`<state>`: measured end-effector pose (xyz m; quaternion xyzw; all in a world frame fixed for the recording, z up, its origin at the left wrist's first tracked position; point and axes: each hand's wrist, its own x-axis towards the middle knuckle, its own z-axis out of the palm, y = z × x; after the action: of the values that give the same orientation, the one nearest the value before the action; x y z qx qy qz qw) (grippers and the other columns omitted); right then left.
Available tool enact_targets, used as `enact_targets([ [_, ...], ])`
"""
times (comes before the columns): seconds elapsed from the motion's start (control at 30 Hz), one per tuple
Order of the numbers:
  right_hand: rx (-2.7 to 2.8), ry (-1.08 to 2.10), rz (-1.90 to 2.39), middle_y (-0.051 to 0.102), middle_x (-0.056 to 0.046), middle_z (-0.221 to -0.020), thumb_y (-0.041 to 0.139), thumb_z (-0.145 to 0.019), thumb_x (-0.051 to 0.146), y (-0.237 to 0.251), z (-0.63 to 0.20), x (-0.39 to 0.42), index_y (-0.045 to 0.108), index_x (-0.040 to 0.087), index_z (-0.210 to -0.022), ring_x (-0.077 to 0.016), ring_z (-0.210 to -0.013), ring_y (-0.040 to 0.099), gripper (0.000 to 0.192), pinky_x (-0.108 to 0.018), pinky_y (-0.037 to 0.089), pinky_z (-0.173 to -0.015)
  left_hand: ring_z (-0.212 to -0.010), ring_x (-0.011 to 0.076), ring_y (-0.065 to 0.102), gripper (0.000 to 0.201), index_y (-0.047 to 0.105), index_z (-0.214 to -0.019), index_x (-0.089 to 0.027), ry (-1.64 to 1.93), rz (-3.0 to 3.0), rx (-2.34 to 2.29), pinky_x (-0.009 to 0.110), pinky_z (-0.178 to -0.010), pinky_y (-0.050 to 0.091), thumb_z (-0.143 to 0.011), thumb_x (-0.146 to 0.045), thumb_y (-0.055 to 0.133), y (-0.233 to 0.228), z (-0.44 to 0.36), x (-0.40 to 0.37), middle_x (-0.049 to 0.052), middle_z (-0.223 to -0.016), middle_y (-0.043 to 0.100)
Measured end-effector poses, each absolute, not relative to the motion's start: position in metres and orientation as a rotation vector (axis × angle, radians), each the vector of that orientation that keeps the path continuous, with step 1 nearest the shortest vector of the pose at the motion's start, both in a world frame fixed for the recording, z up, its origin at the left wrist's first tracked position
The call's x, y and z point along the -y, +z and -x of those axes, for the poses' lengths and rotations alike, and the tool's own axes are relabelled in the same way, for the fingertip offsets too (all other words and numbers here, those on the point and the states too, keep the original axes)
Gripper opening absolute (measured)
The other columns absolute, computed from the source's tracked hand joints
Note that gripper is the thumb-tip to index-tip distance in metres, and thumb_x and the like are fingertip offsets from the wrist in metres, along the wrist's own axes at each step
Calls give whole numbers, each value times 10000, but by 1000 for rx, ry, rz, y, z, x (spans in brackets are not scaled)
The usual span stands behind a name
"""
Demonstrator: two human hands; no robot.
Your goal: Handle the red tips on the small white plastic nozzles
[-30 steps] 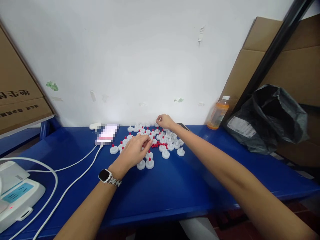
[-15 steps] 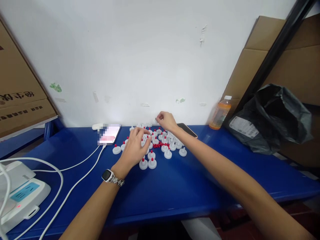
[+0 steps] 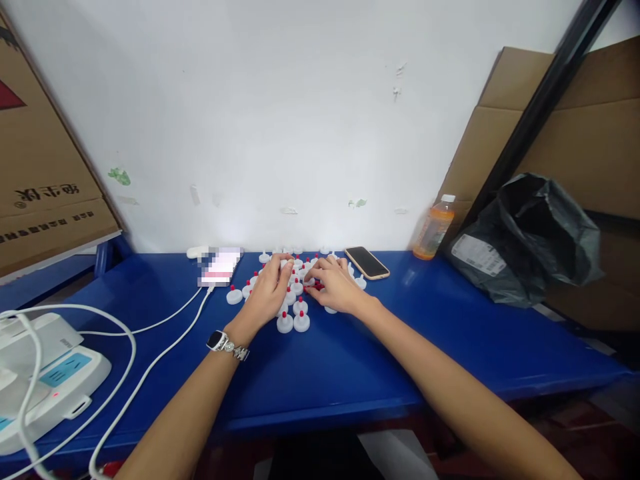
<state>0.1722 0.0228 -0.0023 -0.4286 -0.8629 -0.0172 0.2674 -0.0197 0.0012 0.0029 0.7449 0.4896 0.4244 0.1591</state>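
Many white round nozzle caps (image 3: 301,323) stand on the blue table, a lot of them with small red tips pointing up. My left hand (image 3: 267,288), with a watch on its wrist, curls at the left of the cluster. A white nozzle cap (image 3: 286,263) shows between its thumb and fingers. My right hand (image 3: 337,285) is lowered over the right part of the cluster. Its thumb and fingertips close together at the pile of loose small red caps (image 3: 317,285), which the hand partly covers. Several white caps without red tips, such as one bare cap (image 3: 361,282), stand beside it.
A dark-screened phone (image 3: 367,262) lies behind my right hand, and a lit phone (image 3: 223,267) on a cable lies to the left. An orange drink bottle (image 3: 434,230) and a grey plastic bag (image 3: 530,240) stand right. A white power strip (image 3: 75,380) with looping cables is at left.
My right hand has come down and toward me from near the wall to the loose red caps, uncovering the dark phone. My left hand has closed its fingers around a white nozzle cap.
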Motion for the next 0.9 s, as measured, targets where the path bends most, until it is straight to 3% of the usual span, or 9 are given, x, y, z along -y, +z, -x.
enact_targets([
  [0.13, 2509, -239, 1188, 613, -90, -1034, 644, -882, 313, -6, -172, -25, 719, 218, -972, -258, -1009, 468, 151, -420, 295, -873, -872, 217, 606, 398, 514, -1197, -197, 1189, -2149, -1380, 335, -750, 426, -1026, -488, 302, 3, 19, -1, 59, -934, 635],
  [0.3, 2491, -213, 1161, 621, -98, -1003, 616, -896, 275, -9, -169, -28, 695, 181, -881, -261, -1000, 477, 124, -433, 313, -873, -834, 210, 591, 395, 509, -1192, -196, 1175, -2155, -1361, 332, -743, 413, -1025, -490, 305, 0, 18, -1, 52, -908, 626],
  [0.37, 2385, -47, 1118, 644, -82, -973, 607, -899, 276, -9, -170, -28, 674, 185, -854, -249, -986, 503, 122, -429, 336, -879, -809, 207, 582, 394, 509, -1191, -194, 1180, -2143, -1373, 329, -729, 406, -1025, -487, 305, 1, 18, -1, 41, -856, 609],
  [0.47, 2037, 470, 986, 685, -47, -889, 577, -916, 324, -6, -169, -30, 624, 195, -869, -198, -869, 584, 145, -364, 416, -804, -738, 189, 559, 404, 510, -1176, -199, 1194, -2104, -1368, 318, -692, 393, -1029, -495, 279, 4, 18, 2, 13, -774, 571],
  [0.6, 1544, 1020, 766, 681, -17, -735, 688, -817, 492, -2, -161, -28, 597, 194, -855, -153, -667, 608, 314, -295, 462, -652, -622, 155, 500, 423, 520, -1116, -211, 1210, -2066, -1345, 297, -628, 361, -1032, -520, 244, 8, 16, 7, -29, -674, 493],
  [0.9, 1294, 1227, 711, 632, 24, -628, 819, -659, 516, 2, -143, -10, 598, 194, -773, -116, -581, 565, 407, -260, 462, -591, -642, 162, 504, 407, 462, -936, -222, 1275, -2065, -1251, 308, -633, 396, -1028, -542, 227, 1, 6, 8, -15, -703, 488],
])
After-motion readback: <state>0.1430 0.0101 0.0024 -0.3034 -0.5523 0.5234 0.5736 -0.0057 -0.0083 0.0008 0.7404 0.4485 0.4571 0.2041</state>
